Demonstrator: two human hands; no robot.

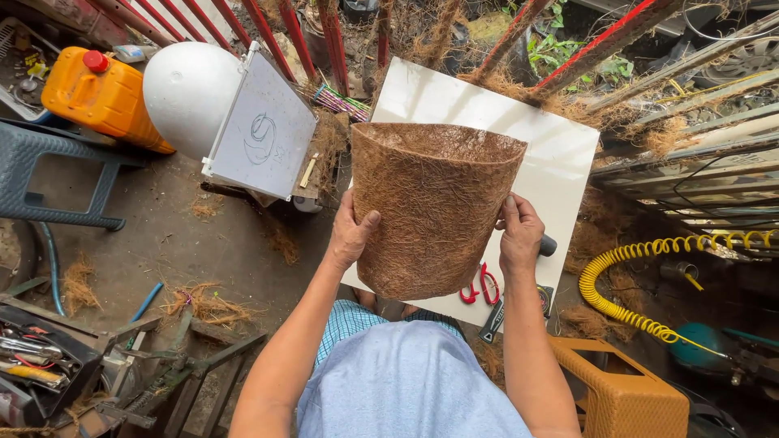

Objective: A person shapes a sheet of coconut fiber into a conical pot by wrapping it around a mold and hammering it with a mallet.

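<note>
A brown coconut-fibre pot (434, 207), wider at its open top and narrower at the bottom, is held up in front of me above a white board (560, 154). My left hand (350, 235) grips its lower left side with the thumb on the front. On the pot's right side, my right hand (519, 235) presses flat with its fingers closed on the fibre wall. Red-handled scissors (480, 285) lie on the board just below the pot, next to a dark tool (495, 320).
An orange jerrycan (101, 96), a white dome (191, 93) and a small whiteboard (264, 134) stand at the left. A grey plastic stool (49, 174) and a tool tray (36, 357) sit lower left. At the right are a yellow coiled hose (625, 280) and an orange wicker stool (629, 393).
</note>
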